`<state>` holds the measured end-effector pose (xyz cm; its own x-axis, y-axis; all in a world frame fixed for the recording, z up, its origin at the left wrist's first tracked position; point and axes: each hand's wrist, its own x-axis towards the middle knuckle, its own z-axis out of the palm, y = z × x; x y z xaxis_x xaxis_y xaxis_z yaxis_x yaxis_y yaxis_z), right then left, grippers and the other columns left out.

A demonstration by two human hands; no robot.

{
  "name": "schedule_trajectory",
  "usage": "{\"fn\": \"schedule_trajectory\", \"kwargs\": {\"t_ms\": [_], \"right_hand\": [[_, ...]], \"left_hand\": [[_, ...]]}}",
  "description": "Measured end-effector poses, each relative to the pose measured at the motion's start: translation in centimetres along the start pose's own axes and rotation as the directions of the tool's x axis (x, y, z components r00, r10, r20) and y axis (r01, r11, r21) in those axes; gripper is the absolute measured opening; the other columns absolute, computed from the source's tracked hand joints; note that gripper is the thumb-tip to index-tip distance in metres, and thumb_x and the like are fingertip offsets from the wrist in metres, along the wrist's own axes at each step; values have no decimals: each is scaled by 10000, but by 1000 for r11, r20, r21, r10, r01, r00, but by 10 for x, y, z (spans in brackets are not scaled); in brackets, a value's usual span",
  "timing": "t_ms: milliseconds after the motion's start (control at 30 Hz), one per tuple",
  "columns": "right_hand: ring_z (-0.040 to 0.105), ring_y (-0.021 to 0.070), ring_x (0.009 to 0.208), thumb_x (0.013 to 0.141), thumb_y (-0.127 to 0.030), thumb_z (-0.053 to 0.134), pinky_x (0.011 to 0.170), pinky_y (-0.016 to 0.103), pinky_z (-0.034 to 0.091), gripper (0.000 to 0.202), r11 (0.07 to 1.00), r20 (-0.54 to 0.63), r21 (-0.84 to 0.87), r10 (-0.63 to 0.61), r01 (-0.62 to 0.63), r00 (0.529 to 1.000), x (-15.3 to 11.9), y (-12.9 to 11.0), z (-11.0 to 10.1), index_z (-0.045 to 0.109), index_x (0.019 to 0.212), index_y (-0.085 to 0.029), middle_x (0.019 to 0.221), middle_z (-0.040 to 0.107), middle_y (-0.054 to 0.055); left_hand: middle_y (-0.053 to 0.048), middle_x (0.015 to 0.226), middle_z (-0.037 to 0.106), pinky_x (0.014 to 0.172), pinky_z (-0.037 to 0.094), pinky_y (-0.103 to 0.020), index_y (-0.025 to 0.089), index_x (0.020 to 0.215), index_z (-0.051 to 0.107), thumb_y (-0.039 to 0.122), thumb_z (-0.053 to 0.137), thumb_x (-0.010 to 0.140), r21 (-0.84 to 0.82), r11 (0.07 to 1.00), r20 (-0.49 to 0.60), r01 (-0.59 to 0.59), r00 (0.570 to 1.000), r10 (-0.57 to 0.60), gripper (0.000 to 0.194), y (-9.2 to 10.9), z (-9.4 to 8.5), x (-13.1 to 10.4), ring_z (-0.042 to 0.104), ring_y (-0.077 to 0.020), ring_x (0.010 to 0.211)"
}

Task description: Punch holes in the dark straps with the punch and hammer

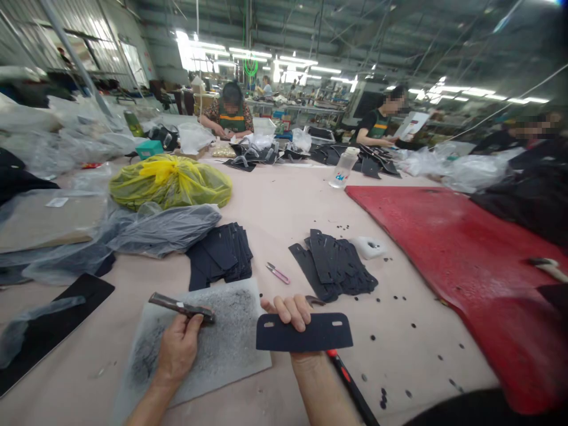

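Note:
My left hand (178, 349) grips a dark metal punch (171, 304), lying slantwise above a pale, smudged cutting board (239, 361). In my right hand (293, 313) is a flat dark navy piece (306, 336) with rounded upper corners and a slot near each end; the fingers lie over its top edge. Beneath the right forearm rests a tool with a black and red handle (348, 381), its head mostly hidden. Behind the board sits a stack of navy pieces (224, 251). Another pile of slotted pieces (335, 266) lies right of it, with pink thread snips (278, 273) between them.
A red sheet (444, 254) covers the table's right side. Small black scraps (384, 397) are scattered nearby. A yellow bag (171, 183), grey plastic-wrapped bundle (171, 228), clear bottle (344, 168) and white roll (369, 247) stand around. Co-workers sit across the table.

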<state>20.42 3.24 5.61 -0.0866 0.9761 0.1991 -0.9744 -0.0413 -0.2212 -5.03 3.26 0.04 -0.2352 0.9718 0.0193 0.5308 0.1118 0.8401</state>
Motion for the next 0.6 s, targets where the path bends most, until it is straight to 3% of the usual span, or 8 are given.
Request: {"fn": "schedule_trajectory", "kwargs": {"t_ms": [200, 333, 467, 533, 600], "right_hand": [[393, 161, 563, 735, -293, 726, 913, 473, 436, 578, 993, -68, -118, -23, 15, 997, -3, -6, -7, 213, 479, -219, 386, 200, -68], [384, 159, 546, 739, -422, 689, 856, 471, 468, 582, 941, -211, -339, -76, 0, 975, -5, -12, -10, 189, 518, -223, 429, 196, -68], [438, 156, 539, 748, -495, 571, 665, 403, 500, 373, 687, -381, -710, -191, -155, 905, 9, -39, -14, 332, 600, -250, 540, 357, -54], [483, 168, 541, 702, -473, 551, 569, 365, 480, 249, 522, -417, -820, -267, -233, 869, 24, -66, -18, 448, 681, -247, 600, 465, -24], [549, 197, 579, 632, -412, 546, 571, 370, 486, 229, 341, -422, -890, -362, -303, 831, 42, -100, -24, 526, 768, -229, 662, 556, 15]], "left_hand": [[-26, 909, 771, 816, 548, -340, 241, 906, 710, 521, 503, 788, 75, 997, -6, -12, 1000, 12, 367, 2, -2, 2, 702, -289, 926], [-30, 841, 771, 783, 560, -349, 250, 845, 706, 529, 511, 772, 77, 997, -37, -7, 999, 10, 348, 4, -2, 2, 709, -297, 866], [-35, 872, 771, 786, 561, -353, 248, 870, 714, 523, 521, 783, 9, 1000, -27, -14, 1000, 14, 347, 0, 0, 1, 709, -292, 877], [-49, 872, 768, 782, 563, -354, 233, 870, 714, 517, 527, 794, -32, 999, -25, -10, 1000, 9, 348, -2, 1, 0, 710, -288, 868], [-61, 846, 762, 756, 565, -351, 220, 861, 709, 500, 535, 801, -71, 997, -33, 2, 999, -4, 335, -4, 4, -1, 713, -283, 831]]}}
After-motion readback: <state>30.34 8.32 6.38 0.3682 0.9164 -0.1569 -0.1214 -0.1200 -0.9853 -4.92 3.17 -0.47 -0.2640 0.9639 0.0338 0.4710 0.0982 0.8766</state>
